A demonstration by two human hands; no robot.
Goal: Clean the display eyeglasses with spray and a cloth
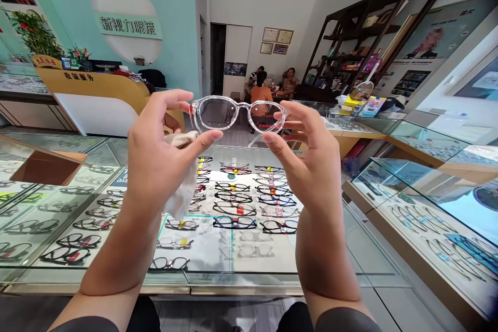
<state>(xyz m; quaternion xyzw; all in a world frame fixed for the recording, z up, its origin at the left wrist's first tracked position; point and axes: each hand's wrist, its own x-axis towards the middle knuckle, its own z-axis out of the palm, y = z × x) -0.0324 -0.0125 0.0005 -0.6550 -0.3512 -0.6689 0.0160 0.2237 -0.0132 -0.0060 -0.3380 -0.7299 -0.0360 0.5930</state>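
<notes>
Clear-framed eyeglasses (pixel 243 106) are held up in front of me, above the glass display case. My left hand (pixel 159 140) grips their left end between thumb and fingers. A pale cleaning cloth (pixel 181 187) hangs from that same hand, tucked under the fingers. At the other end, my right hand (pixel 307 150) pinches the frame near the hinge. One temple arm slants down beside the right thumb. Red lettering shows near the lower rim of the right lens. Parts of the curled fingers are hidden behind the palms.
Below my hands, the glass display case (pixel 272 280) holds rows of eyeglasses. A brown tray-like object (pixel 49 166) lies on the glass at left. More display cases (pixel 428 181) stand at right. Several people sit at the back, one in an orange top (pixel 261 94).
</notes>
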